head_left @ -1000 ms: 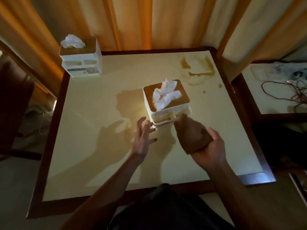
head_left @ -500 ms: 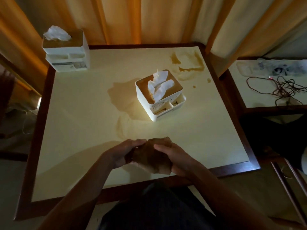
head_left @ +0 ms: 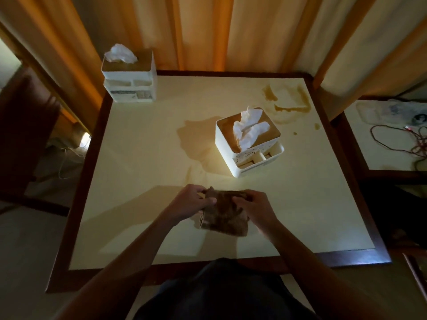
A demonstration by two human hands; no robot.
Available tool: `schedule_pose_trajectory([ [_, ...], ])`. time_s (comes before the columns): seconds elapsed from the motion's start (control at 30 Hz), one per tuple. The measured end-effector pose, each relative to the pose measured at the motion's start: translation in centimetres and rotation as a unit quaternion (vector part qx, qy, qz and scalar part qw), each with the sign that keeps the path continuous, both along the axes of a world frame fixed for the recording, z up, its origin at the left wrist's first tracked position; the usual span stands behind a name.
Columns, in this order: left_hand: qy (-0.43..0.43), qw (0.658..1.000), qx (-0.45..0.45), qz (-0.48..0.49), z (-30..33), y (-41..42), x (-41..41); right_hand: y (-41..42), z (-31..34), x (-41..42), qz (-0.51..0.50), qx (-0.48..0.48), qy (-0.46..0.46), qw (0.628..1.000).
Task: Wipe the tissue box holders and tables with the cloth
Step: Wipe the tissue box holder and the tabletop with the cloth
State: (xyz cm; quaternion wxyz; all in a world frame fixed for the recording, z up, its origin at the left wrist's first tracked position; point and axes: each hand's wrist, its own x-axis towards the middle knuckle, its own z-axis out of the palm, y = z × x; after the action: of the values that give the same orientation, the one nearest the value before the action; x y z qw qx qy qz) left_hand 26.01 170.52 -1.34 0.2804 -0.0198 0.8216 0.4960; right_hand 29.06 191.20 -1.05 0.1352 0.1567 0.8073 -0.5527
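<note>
Hands, left and right: both pinch a brown fabric cloth above the cream, dark-framed square table, near its front edge. White plastic tissue box holder stands mid-table, tissue protruding, side compartments apparently empty; a second white holder sits at the far-left corner.

Cloth before holder on table

Orange-cream curtains hung along far side. Brown spill stains marked far right corner w/ a few small drops nearby. At far right, tangled red cable & a clear plastic bag lay together. Dark chair stood left; white cord on floor beside it.
</note>
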Motion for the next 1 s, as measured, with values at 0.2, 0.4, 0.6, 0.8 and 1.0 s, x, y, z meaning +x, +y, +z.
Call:
schedule_pose_trajectory([
  [0.2,0.136,0.984,-0.117,-0.014,0.1,1.8,-2.1,0.3,0.2,-2.2,0.074,0.13,0.056,0.987],
  [0.4,0.158,0.971,-0.161,-0.075,-0.2,1.7,-3.7,0.9,-0.2,-2.4,0.147,0.188,0.086,0.967],
  [0.6,0.215,0.968,-0.112,-0.063,-0.5,1.3,-2.9,1.9,-1.1,-1.6,0.125,0.257,0.138,0.949],
  [0.8,0.378,0.915,-0.104,-0.091,-1.3,-0.4,0.2,2.1,-2.4,2.0,0.17,0.319,0.328,0.873],
  [1.0,0.45,0.875,-0.119,-0.131,-2.8,-1.6,4.1,2.2,-4.4,6.0,0.227,0.332,0.416,0.816],
])
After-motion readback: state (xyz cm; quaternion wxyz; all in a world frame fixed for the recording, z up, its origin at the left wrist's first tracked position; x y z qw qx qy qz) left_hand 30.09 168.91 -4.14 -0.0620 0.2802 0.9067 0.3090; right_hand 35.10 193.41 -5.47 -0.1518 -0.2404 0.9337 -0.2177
